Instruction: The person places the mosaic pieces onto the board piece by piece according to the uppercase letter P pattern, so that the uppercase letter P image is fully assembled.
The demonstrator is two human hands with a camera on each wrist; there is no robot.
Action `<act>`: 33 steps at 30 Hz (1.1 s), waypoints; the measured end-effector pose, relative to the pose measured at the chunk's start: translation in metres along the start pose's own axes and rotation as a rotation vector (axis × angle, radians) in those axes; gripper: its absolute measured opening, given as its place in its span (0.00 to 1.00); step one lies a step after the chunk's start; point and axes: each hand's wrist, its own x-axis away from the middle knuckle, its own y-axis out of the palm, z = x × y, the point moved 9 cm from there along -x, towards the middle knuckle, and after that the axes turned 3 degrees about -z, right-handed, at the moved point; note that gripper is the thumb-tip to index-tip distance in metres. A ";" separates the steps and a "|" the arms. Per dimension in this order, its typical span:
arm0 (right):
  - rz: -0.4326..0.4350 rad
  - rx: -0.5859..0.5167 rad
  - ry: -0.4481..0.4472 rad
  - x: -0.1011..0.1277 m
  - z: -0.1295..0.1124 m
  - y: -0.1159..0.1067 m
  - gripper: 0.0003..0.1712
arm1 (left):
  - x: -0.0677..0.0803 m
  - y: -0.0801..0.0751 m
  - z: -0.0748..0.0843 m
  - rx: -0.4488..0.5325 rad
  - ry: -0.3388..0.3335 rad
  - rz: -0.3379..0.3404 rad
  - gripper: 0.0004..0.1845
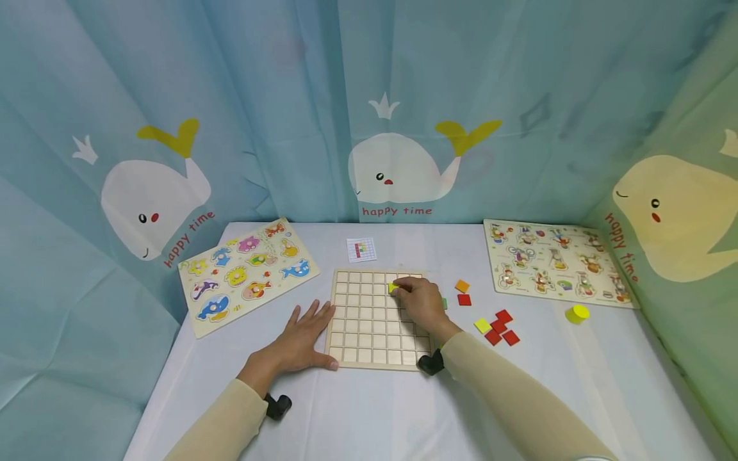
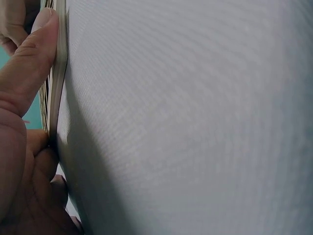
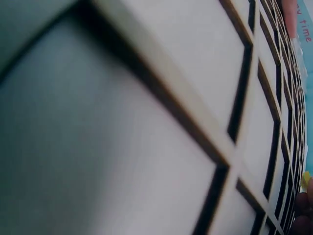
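Note:
A wooden grid board [image 1: 365,322] lies flat on the white table. My right hand [image 1: 423,305] is over its upper right part and pinches a yellow square tile [image 1: 393,288] between thumb and fingertips. In the right wrist view the yellow tile [image 3: 306,180] shows at the right edge, beside the fingertips. My left hand [image 1: 300,339] rests at the board's left side, fingers spread, thumb at the lower left corner. The left wrist view shows the thumb [image 2: 34,58] against the board's edge [image 2: 57,73]. A green tile [image 1: 444,303] is partly hidden behind the right hand.
Right of the board lie an orange tile [image 1: 462,286], several red tiles [image 1: 499,327] and a yellow tile [image 1: 482,326]. A small pattern card [image 1: 361,250] lies behind the board. Picture puzzles lie left [image 1: 236,307] and right [image 1: 548,289]. A yellow cylinder [image 1: 577,314] stands at right.

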 end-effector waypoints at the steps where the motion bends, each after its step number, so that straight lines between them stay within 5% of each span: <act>1: 0.002 0.011 -0.004 0.000 -0.001 0.000 0.15 | 0.000 0.000 0.000 0.003 -0.001 0.000 0.66; 33: 0.040 0.076 -0.022 0.001 -0.005 0.004 0.11 | 0.001 0.000 0.000 0.005 0.012 -0.008 0.66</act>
